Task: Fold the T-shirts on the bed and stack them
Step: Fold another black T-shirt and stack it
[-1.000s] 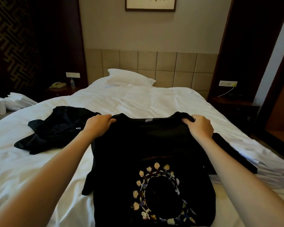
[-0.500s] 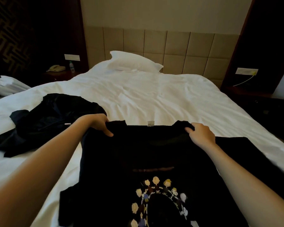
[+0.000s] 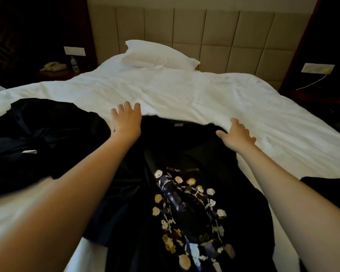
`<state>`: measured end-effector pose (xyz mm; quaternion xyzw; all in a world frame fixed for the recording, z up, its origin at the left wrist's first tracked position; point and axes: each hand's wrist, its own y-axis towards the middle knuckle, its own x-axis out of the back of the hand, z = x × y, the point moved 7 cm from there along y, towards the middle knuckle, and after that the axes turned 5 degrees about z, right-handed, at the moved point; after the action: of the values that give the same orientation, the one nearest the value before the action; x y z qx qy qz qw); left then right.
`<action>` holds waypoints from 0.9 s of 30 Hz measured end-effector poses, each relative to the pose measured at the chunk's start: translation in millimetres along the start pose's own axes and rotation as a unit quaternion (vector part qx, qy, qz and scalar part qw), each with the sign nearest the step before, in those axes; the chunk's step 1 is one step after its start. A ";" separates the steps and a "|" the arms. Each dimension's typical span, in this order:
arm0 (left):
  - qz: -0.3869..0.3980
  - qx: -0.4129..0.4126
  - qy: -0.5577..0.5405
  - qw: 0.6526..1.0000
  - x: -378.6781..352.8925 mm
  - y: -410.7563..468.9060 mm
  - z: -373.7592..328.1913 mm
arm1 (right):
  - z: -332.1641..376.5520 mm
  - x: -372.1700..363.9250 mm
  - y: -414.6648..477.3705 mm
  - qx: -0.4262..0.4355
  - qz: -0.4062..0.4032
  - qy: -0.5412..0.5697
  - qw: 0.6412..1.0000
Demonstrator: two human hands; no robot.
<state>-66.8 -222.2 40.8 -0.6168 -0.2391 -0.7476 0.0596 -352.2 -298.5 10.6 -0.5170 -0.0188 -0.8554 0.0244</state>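
Note:
A black T-shirt with a ring-shaped cartoon print (image 3: 186, 193) lies spread on the white bed (image 3: 185, 91), collar away from me. My left hand (image 3: 127, 120) rests flat with fingers spread at its left shoulder, reaching onto the sheet. At the shirt's right shoulder my right hand (image 3: 237, 135) is open too, fingers apart on the fabric edge. A second black garment (image 3: 37, 138) lies crumpled on the bed to the left. A dark piece of cloth (image 3: 326, 185) shows at the right edge, partly behind my right arm.
A white pillow (image 3: 159, 54) lies at the head of the bed before the padded headboard (image 3: 204, 36). A nightstand on the left carries a telephone (image 3: 53, 66) and a small bottle (image 3: 74, 63). Another dark nightstand stands at the right.
Both hands let go of the printed shirt's shoulders and opened flat; the shirt now lies on the bed, further from me. The view tilted down.

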 end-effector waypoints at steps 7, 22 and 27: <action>0.085 -0.074 -0.077 0.991 -36.0 -76.9 -39.8 | -59.6 -33.0 -51.6 -0.044 0.028 0.066 0.996; 0.094 0.226 -0.544 0.803 -50.0 -318.4 28.8 | -105.7 -55.2 -266.4 -0.216 0.111 0.307 0.920; 0.285 0.318 -0.782 0.453 -67.7 -368.0 -3.5 | -106.8 -68.0 -325.8 -0.245 0.270 0.437 0.822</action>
<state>-195.6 85.6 -128.4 -0.9134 -0.2171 0.2371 0.2495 -435.0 22.1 -101.5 -0.0622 0.3446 -0.9272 0.1331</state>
